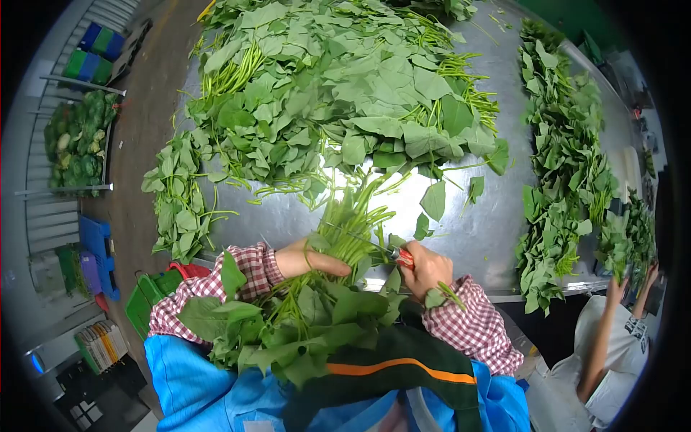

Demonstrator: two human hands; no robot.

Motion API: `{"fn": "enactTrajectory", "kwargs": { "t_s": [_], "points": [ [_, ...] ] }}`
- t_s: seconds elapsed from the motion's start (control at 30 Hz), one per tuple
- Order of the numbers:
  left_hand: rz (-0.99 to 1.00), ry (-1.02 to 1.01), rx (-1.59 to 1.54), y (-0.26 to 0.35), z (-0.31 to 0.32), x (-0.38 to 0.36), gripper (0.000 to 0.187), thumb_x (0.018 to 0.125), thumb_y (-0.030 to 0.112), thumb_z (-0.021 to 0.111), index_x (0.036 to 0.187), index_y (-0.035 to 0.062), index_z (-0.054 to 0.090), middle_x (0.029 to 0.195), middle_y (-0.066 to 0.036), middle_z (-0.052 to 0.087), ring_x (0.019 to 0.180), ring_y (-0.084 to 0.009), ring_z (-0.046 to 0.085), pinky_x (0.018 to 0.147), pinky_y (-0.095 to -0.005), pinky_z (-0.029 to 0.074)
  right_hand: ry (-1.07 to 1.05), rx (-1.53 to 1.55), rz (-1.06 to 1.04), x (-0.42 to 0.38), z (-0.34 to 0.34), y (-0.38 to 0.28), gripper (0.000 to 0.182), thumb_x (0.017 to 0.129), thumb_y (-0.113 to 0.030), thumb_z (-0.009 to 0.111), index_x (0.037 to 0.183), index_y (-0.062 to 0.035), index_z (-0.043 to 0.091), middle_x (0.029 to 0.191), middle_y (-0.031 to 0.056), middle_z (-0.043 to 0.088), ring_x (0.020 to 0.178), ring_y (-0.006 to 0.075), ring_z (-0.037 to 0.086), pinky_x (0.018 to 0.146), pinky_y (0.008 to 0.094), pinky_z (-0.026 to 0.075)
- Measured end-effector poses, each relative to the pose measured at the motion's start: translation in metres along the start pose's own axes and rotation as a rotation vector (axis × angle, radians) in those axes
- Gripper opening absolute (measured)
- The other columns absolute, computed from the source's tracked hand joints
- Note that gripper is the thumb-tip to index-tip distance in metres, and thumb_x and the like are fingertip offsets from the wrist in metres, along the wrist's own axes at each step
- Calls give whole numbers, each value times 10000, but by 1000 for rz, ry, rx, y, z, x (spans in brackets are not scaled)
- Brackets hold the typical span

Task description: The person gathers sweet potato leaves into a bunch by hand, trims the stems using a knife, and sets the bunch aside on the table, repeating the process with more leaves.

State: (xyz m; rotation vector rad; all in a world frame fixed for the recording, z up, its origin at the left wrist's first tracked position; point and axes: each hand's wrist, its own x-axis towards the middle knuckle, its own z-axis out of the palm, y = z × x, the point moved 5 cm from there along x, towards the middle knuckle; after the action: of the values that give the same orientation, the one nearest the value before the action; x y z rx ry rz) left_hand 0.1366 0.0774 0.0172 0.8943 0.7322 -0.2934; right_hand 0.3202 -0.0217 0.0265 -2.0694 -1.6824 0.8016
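Note:
My left hand (pixel 306 259) grips a bundle of leafy green stems (pixel 338 237) at the near edge of a steel table (pixel 475 237); the bundle's leaves (pixel 302 324) hang back over my lap. My right hand (pixel 426 268) holds a red-handled knife (pixel 400 255) whose thin blade lies across the stems just right of my left hand. A loose leaf scrap (pixel 435 297) clings to my right wrist. Both sleeves are red-and-white checked.
A large heap of the same greens (pixel 338 93) covers the far table. A row of bunches (pixel 561 165) runs along the right side; more lie at the left edge (pixel 176 198). Another person (pixel 612 338) stands at the right. Crates (pixel 97 248) sit on the floor, left.

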Motion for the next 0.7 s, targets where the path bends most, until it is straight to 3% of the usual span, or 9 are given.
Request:
{"fn": "enactTrajectory", "kwargs": {
  "t_s": [0.23, 0.37, 0.43, 0.53, 0.63, 0.67, 0.7],
  "points": [
    [-33, -24, 30, 16, 14, -2, 433, 718, 159, 686, 1097, 16, 534, 979, -44, 593, 875, -119, 541, 789, -258, 429, 135, 36, -37, -16, -19, -3, 250, 644, -75, 629, 883, -87, 560, 697, 100, 590, 634, 272, 591, 537, 349, 446],
    [63, 0, 50, 17, 14, 0, 413, 721, 165, 682, 1081, 16, 547, 966, -46, 598, 878, -116, 541, 786, -257, 429, 129, 89, -22, -21, -8, 5, 238, 647, -78, 628, 875, -90, 562, 705, 107, 589, 642, 288, 585, 538, 358, 446],
    [45, 22, 5, 18, 17, -2, 400, 724, 168, 677, 1072, 14, 554, 953, -47, 602, 869, -113, 542, 782, -255, 429, 111, 89, -20, -23, -5, 5, 220, 655, -88, 624, 864, -91, 556, 700, 104, 581, 633, 291, 580, 526, 367, 442],
    [-140, 32, -23, 5, 10, 1, 388, 726, 163, 666, 1066, 12, 554, 950, -53, 603, 873, -117, 537, 787, -264, 427, 145, -12, -63, -13, -11, -2, 171, 688, -110, 604, 833, -86, 516, 676, 96, 554, 607, 290, 567, 500, 377, 439],
    [42, 10, 150, 6, 18, 15, 378, 728, 165, 655, 1058, 15, 548, 944, -51, 598, 860, -123, 533, 777, -269, 426, 126, -111, -49, 1, -9, -12, 159, 701, -110, 590, 821, -87, 487, 664, 96, 539, 602, 291, 562, 502, 376, 442],
    [198, 41, 161, 14, 25, 17, 351, 729, 164, 651, 1031, 18, 547, 921, -38, 592, 826, -129, 532, 753, -271, 426, 101, -58, -58, 5, -7, -14, 161, 705, -113, 585, 809, -85, 466, 658, 100, 531, 596, 293, 561, 503, 382, 443],
    [176, 9, 159, 12, 26, 19, 395, 727, 143, 658, 1075, 18, 521, 953, -38, 580, 858, -125, 523, 767, -272, 424, 98, -67, -45, 8, -8, -16, 156, 700, -110, 584, 810, -90, 475, 666, 99, 541, 597, 298, 559, 504, 387, 436]
  ]
}}
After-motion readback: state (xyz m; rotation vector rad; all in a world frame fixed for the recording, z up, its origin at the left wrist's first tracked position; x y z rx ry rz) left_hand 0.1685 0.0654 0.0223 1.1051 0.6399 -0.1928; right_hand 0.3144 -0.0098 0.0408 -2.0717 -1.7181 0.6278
